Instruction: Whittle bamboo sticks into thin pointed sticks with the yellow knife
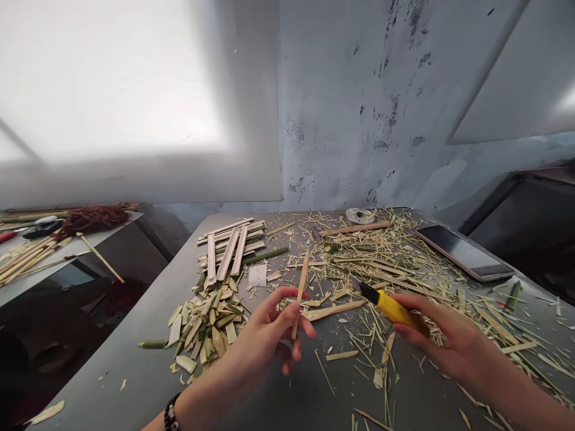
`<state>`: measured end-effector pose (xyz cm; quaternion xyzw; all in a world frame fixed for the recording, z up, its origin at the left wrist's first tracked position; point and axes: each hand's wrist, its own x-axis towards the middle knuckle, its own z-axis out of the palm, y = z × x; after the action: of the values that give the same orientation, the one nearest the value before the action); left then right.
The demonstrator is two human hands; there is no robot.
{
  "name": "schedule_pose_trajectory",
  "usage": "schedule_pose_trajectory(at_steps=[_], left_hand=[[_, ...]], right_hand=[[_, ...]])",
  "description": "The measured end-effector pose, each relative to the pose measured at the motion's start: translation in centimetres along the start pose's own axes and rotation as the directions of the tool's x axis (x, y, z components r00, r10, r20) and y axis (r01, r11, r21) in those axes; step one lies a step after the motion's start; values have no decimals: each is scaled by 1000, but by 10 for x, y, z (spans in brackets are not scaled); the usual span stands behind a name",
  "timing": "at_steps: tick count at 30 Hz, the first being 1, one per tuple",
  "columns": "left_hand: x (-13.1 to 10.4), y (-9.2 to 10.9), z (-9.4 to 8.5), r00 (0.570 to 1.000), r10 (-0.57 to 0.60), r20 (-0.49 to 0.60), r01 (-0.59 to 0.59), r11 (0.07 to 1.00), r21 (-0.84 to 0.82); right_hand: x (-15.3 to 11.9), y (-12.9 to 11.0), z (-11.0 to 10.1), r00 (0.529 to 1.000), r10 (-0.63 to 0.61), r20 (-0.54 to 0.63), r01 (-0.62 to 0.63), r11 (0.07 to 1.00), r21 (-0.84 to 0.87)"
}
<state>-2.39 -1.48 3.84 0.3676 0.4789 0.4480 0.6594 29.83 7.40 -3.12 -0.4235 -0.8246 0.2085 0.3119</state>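
Observation:
Pinched upright between the thumb and fingers of my left hand [276, 323] is a narrow bamboo strip [303, 272] with a pointed upper end. My right hand [453, 338] grips a yellow utility knife [398, 311], its dark blade pointing up and left. The blade is apart from the strip. Behind my left fingers, a longer pointed bamboo piece [335, 310] lies on the grey table [148, 383]. To the left of that hand is a heap of short bamboo pieces [209, 332], and beyond it a stack of split bamboo lengths [231, 248].
Bamboo shavings [381, 269] cover much of the table's right side. A phone or tablet [465, 252] lies near the right edge. A hammer [353, 230] and a clear spool [359, 215] sit at the back by the wall. Another table [108, 239] at left holds sticks and reddish-brown cord [92, 220].

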Motion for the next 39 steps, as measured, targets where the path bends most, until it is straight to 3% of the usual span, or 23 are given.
schedule_pose_trajectory(at_steps=[7, 14, 22, 31, 39], left_hand=[[1, -19, 12, 992, -58, 112, 67, 995, -79], [5, -33, 15, 974, -93, 206, 117, 988, -105], [5, -49, 16, 950, -105, 295, 151, 979, -137], [7, -52, 14, 943, -91, 321, 150, 975, -163], [6, -49, 13, 938, -91, 334, 153, 974, -165]], right_hand=[[-16, -35, 24, 992, 30, 120, -47, 989, 137], [-11, -26, 35, 947, -278, 159, 270, 960, 72], [-10, -26, 41, 953, -266, 146, 262, 964, 42], [-6, -26, 40, 946, -278, 166, 288, 957, -33], [-4, -30, 44, 940, -320, 115, 337, 923, -188]])
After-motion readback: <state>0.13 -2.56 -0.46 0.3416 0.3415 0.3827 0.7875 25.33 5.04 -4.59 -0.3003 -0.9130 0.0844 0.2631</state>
